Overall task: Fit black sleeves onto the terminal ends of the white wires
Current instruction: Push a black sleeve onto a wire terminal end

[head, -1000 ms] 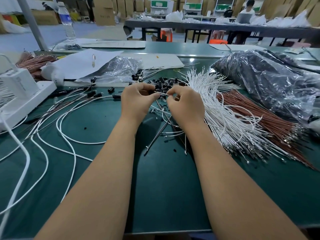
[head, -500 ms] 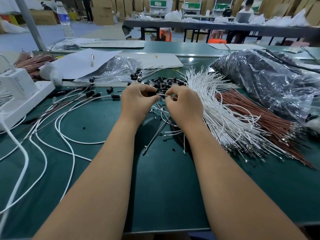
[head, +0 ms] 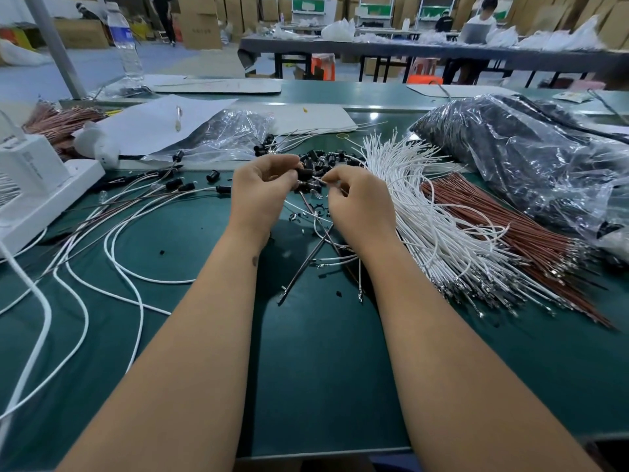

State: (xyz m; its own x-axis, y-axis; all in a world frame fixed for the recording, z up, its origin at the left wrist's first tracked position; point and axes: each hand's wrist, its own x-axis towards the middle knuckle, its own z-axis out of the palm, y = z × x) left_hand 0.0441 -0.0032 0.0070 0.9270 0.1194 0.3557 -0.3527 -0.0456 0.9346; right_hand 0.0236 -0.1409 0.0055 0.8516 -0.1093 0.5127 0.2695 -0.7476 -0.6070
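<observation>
Only one view here, from the head camera, looking down at a green bench with both bare forearms reaching in.

The left hand is curled, thumb and fingertips pinching a black sleeve right at the edge of the sleeve pile. The right hand sits just beside it, fingers curled in, pinching the end of a white wire that points at the sleeve. The metal tip and the sleeve's mouth are pretty much touching, but it's too small to tell whether the tip is inside. From the right hand the wire drops down toward the bench among a few loose strands.

To the right of the hands lies a big fan of white wires, terminal ends pointing toward the near right. A bundle of brown wires lies right against it on the far side. Behind those sits a clear plastic bag full of dark stuff, can't make out what.

Left of the hands, a few long wires with sleeves already on curve across the bench, well apart from the fan. A white box sits at the left edge, with white paper and a crumpled clear bag behind. A water bottle stands at the back.
</observation>
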